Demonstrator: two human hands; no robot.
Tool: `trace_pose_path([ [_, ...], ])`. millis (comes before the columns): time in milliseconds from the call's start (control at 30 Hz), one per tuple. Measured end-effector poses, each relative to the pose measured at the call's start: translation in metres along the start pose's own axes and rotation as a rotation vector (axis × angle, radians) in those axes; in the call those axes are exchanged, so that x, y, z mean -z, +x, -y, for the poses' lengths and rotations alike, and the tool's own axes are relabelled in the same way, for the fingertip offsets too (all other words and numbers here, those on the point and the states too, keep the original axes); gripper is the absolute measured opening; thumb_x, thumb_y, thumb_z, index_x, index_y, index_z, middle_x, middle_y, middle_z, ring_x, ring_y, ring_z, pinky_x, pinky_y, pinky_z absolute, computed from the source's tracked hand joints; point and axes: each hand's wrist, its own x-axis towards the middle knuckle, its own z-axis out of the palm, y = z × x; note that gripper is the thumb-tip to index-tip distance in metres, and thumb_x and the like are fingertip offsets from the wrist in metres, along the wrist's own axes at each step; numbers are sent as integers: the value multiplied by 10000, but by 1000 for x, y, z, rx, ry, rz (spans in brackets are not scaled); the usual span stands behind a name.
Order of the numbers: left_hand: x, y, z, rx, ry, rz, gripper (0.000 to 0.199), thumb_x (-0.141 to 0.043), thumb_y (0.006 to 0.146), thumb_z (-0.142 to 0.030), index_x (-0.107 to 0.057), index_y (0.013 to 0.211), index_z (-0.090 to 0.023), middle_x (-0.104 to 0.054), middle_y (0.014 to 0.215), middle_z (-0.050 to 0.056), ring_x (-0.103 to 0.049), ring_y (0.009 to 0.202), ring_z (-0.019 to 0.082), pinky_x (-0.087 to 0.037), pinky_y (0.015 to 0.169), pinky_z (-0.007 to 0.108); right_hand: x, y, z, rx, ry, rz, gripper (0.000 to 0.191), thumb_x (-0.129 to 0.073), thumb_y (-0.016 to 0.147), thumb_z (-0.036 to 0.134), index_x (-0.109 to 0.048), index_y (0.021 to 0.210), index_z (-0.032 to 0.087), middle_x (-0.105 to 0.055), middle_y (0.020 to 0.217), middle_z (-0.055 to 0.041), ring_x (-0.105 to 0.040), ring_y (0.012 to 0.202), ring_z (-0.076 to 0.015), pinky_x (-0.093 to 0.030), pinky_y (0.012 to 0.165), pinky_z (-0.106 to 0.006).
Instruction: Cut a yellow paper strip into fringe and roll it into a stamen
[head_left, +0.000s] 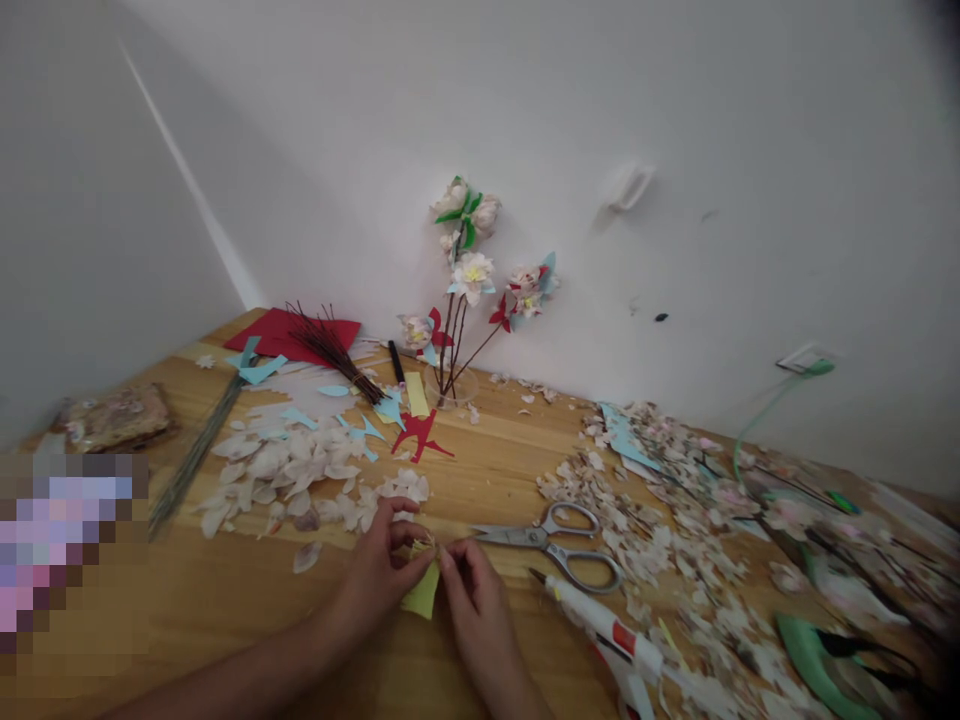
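Observation:
A small piece of yellow paper [422, 592] hangs between my two hands, low in the middle of the view. My left hand [386, 560] pinches its upper left part, with thumb and fingers curled together. My right hand [472, 590] has its thumb and fingertips closed at the paper's upper right edge, close to the left thumb. Something tiny and pale shows at the fingertips, too small to name. Silver scissors [555, 540] lie partly open just right of my hands. Below them is a white glue gun [600, 620].
Behind stand paper flowers [472, 275] in a clear holder [451, 388]. Petals [285, 460] lie at left, with more petals [675, 540] at right. Dark twigs [337, 350] rest on red paper [259, 335]. A green cable [742, 430] runs from the wall.

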Motion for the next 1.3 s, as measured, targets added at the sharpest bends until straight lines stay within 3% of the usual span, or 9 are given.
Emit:
trace_pose_path([
  [200,0,0,-3,27,-61,41,388,-642,650,-301,-379,924,-221,-594,730,-13,-572,693,154,-418,588,249,1,0,-3,30,-57,2,219,-396,863,370,-496,759,207,-530,692,6,-496,643,-141,-394,600,-233],
  [400,4,3,0,79,-50,80,321,-631,665,-345,-424,861,-198,-560,600,-50,-529,586,132,-376,573,250,1,-3,-2,86,-103,31,198,-403,863,332,-524,770,205,-554,706,-5,-518,649,-146,-402,592,-231],
  [933,2,-1,6,-14,27,100,303,-596,701,-285,-392,915,-218,-553,637,-51,-497,554,118,-344,516,221,3,-4,-2,124,-167,-16,186,-417,851,325,-510,743,206,-551,688,-6,-524,634,-148,-404,580,-236],
  [1300,-2,-5,12,-75,143,67,236,-512,772,-258,-357,947,-228,-533,726,-38,-549,639,134,-408,570,243,1,-3,-1,96,-129,-13,191,-403,861,328,-499,744,211,-549,673,8,-516,608,-136,-400,543,-218],
])
